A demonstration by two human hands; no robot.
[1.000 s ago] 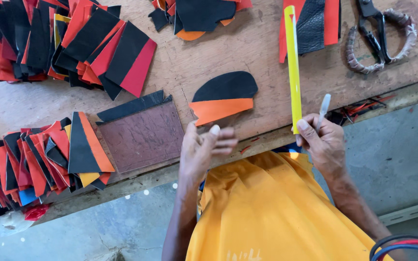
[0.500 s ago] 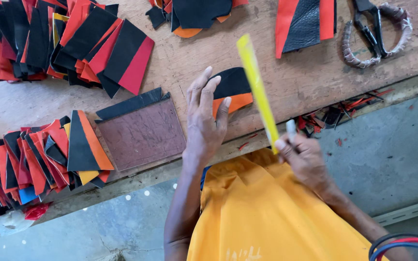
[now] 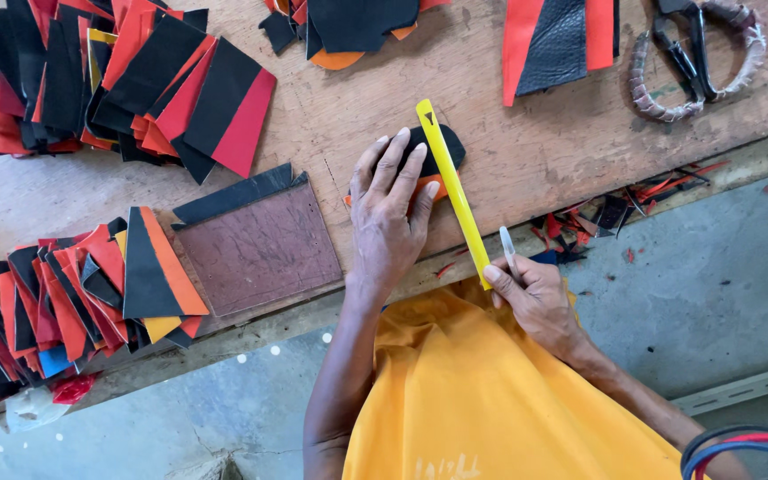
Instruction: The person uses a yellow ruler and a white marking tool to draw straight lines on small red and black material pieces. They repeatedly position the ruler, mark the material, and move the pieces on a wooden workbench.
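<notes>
From the head camera we're looking straight down at a worn wooden bench. Our left hand lies flat with fingers spread, pressing on a small black and orange leather piece near the bench's near edge. Our right hand sits just off that edge, right of the left hand, pinching the near end of a yellow ruler plus a slim silvery pen. The ruler slants away across the bench and runs along the right side of the leather piece, touching our left fingertips. Left of the hand there's a brown cutting board. Stacks of red and black cut pieces fill the far left, another heap sits near left, and scissors lie far right.
</notes>
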